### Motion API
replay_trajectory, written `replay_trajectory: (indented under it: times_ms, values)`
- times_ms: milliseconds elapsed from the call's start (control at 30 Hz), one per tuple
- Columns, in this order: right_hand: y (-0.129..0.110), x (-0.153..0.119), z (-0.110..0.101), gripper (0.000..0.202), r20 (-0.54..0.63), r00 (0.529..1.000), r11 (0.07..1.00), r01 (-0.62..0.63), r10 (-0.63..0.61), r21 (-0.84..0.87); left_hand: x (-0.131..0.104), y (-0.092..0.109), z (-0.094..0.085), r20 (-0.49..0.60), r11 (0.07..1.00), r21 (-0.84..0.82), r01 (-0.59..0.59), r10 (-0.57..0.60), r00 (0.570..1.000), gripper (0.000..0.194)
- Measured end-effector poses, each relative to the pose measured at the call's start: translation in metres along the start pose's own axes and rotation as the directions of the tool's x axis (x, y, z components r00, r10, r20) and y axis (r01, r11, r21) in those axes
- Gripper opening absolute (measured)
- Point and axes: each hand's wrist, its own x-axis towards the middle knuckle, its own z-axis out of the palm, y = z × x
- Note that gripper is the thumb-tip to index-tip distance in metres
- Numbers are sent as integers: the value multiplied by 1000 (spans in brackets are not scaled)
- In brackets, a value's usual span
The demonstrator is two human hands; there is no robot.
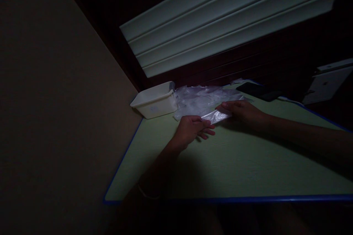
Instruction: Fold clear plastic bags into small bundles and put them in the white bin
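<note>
Between my two hands a small clear plastic bag (217, 116) is stretched just above the table. My left hand (190, 131) pinches its left end between thumb and fingers, the lower fingers spread beneath. At the right end, my right hand (242, 113) grips the bag, its fingertips partly hidden. Behind the hands lies a heap of similar clear plastic bags (200, 99). What the held bag contains, if anything, is too dim to tell.
A white plastic bin (157, 103) stands at the table's left back corner, beside the wall. A dark flat object, perhaps a phone, (259, 91) lies at the back right. The green table (248, 165) has a blue edge (220, 200). Slatted panels (220, 22) rise behind it.
</note>
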Motion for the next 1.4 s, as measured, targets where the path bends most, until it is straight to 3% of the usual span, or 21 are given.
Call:
replay_trajectory:
  times_ms: [100, 267, 400, 533, 733, 867, 1000, 1200, 1400]
  values:
    - [-2, -6, 8, 47, -43, 999, 998, -35, 33, -46, 1, -2, 4, 2, 1000, -21, -4, 4, 1000, 18]
    - [-6, -13, 16, 56, -203, 973, 967, 61, -113, -247, 0, -6, 14, -9, 999, -48, -15, 15, 1000, 18]
    - [-9, -14, 14, 58, -233, 942, 897, 124, -240, -425, -2, -5, 20, -9, 998, -53, -14, 13, 1000, 17]
    - [-11, -12, 10, 55, -214, 931, 867, 168, -296, -469, -3, -4, 16, 40, 998, -60, 1, 2, 999, 21]
    - [-13, -14, 9, 47, -103, 951, 882, 224, -290, -416, -2, -3, 7, 183, 1000, -18, 16, -12, 983, 44]
    - [-15, -23, 18, 45, 34, 963, 844, 253, -269, -473, -5, 0, 13, 198, 999, -18, -45, 48, 979, 45]
    - [-16, -30, 25, 43, 115, 965, 793, 261, -238, -550, -9, 1, 21, 206, 999, 33, 1, -7, 979, 43]
    - [-14, -23, 18, 45, 130, 952, 762, 299, -276, -575, -9, -2, 18, 210, 999, 44, 30, -38, 977, 37]
    - [-14, -14, 1, 46, 66, 945, 774, 301, -320, -557, -7, 0, 12, 183, 998, 43, 41, -49, 982, 28]
